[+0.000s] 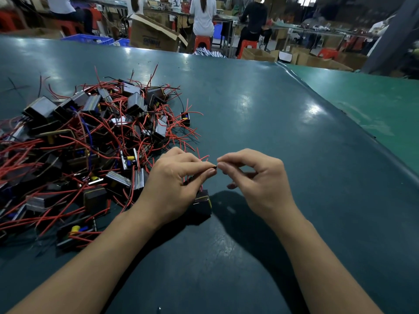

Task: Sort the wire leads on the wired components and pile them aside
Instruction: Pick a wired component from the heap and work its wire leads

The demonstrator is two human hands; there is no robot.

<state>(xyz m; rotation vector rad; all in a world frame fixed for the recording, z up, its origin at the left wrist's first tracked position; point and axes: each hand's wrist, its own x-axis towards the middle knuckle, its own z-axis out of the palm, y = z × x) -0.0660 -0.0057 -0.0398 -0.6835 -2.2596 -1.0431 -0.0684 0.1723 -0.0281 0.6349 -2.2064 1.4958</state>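
1. Dark green matting (pixel 260 114) covers my bench, shiny under the overhead lights, and past its far edge other people sit on red stools (pixel 248 45) at their own tables among cardboard boxes (pixel 154 35).

2. My left hand (pixel 174 184) pinches a thin black lead (pixel 212 167) between thumb and forefinger; the red leads of the same part stick up just behind my knuckles.

3. My right hand (pixel 254 177) meets it tip to tip, thumb and forefinger closed narrowly on the end of that lead, the other fingers curled loosely underneath.

4. The part I am working on (pixel 203 201), a small dark block with a yellow edge, sits on the mat below my left hand, partly hidden by it.

5. What could go wrong, as I judge it: the lead is fine and my hold is only at its very tip, so it could slip free if I pull too quickly. A hard tug might also drag the block across the smooth mat, since nothing weighs it down.

6. The big heap of wired parts (pixel 90 141) lies close on my left, its loose red wires reaching almost to my left hand. Those strands could snag the one I hold and tangle it back in.

7. To my right the mat is bare, so that looks the easier side for a sorted pile.
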